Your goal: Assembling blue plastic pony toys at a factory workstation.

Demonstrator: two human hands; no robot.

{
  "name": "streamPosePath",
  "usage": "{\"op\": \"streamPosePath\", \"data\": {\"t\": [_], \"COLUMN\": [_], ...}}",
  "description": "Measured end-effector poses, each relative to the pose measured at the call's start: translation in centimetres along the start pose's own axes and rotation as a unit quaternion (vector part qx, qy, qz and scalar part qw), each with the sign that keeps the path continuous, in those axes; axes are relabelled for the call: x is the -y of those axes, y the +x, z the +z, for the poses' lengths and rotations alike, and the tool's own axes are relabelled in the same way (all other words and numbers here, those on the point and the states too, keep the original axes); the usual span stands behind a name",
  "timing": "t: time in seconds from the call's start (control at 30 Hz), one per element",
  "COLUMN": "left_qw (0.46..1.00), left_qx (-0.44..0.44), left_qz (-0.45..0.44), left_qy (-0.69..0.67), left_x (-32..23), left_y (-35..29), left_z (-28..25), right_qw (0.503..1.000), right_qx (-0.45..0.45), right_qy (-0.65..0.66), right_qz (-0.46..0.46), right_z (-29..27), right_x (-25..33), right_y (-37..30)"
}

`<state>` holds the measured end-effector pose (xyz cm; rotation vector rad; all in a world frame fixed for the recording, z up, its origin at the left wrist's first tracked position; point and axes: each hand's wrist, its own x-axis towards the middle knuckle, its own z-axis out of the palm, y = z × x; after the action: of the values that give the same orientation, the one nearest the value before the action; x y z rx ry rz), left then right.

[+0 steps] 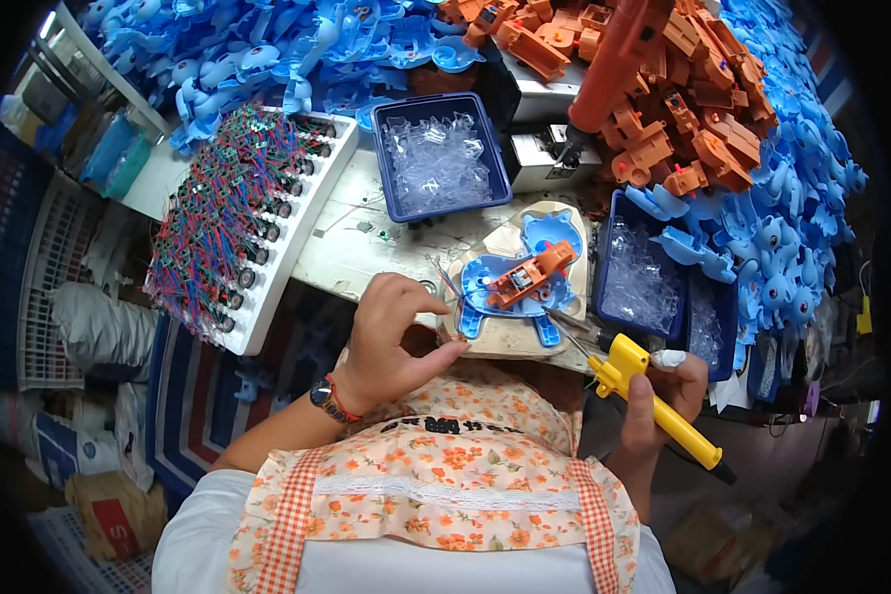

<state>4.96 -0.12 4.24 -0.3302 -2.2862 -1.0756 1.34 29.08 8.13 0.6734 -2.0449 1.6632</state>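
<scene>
"Right hand [643, 422]?"
"Clamped on the yellow gun-shaped tool [622, 364], tip aimed leftward."
"Left hand [378, 329]?"
"Curled — can't tell if gripping."
"The blue shell [479, 271]?"
"Between both hands, cradled in a cream holder [510, 340] — probably for steadiness."

- Far left, I see a heap of blue shells [302, 49].
- Far right, I make out piled orange parts [708, 114].
- Left, I see a white tray [292, 233] bearing tangled wires [213, 203].
- Far middle, a dark blue bin [455, 210] shows me clear pieces [441, 163].
- Near left, I spot a paper bag [147, 520].
</scene>
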Motion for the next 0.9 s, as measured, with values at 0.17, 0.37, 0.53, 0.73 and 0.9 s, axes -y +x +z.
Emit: {"op": "streamPosePath", "data": {"t": [0.17,0.37,0.53,0.73,0.9], "left_qw": [0.999,1.000,0.996,0.986,0.985], "left_qx": [0.001,0.000,0.013,0.059,0.079], "left_qz": [-0.044,0.028,0.084,0.098,0.086], "left_qy": [0.011,-0.011,0.026,0.120,0.128], "left_x": [-0.5,-0.9,-1.4,-1.8,-1.6], "left_y": [0.6,1.7,4.5,5.7,6.0], "left_z": [0.6,-0.8,-1.3,1.3,1.8], "right_qw": [0.999,1.000,1.000,1.000,0.999], "right_qx": [-0.005,0.000,-0.003,0.013,0.005], "right_qy": [0.030,0.019,0.017,-0.018,-0.025], "right_qz": [0.016,0.016,0.019,-0.001,-0.019], "right_z": [0.2,-0.2,0.0,0.6,1.0], "right_x": [0.2,0.1,-0.4,-0.8,-1.2], "right_y": [-0.1,-0.4,-0.8,-0.5,-0.1]}}
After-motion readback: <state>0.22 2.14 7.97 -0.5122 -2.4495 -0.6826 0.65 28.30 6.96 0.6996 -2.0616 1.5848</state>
